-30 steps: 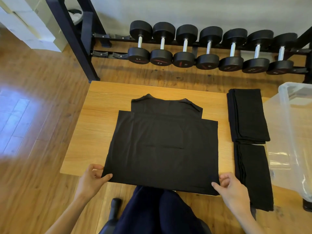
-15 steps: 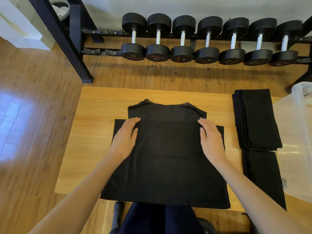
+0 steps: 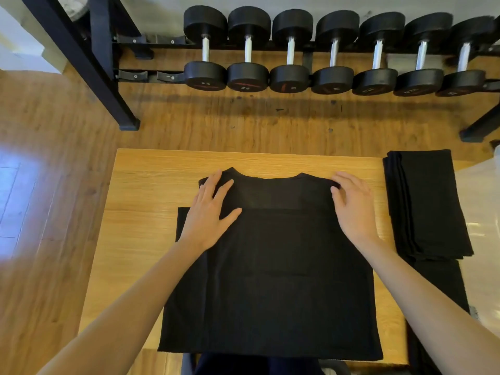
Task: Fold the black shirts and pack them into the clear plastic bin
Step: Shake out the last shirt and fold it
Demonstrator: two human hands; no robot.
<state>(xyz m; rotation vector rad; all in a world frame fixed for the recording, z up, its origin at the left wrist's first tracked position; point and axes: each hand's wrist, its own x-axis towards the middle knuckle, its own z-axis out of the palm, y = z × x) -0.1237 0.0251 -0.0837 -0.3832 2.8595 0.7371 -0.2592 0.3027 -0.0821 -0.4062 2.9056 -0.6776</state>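
Wooden flooring is seen around a low wooden table point(image 3: 140, 185), with a rack of dumbbells point(image 3: 332, 52) ranged at twelve o'clock. A black shirt point(image 3: 270, 280) is laid flat at the table's centre, collar toward twelve o'clock. The left hand point(image 3: 209, 212) is pressed flat on the shirt's ten o'clock shoulder, fingers spread. The right hand point(image 3: 351, 207) is placed at the two o'clock shoulder, where the fabric edge appears pinched between thumb and fingertips. Folded black shirts point(image 3: 427, 204) are stacked at three o'clock, just beside the clear plastic bin point(image 3: 484, 212).
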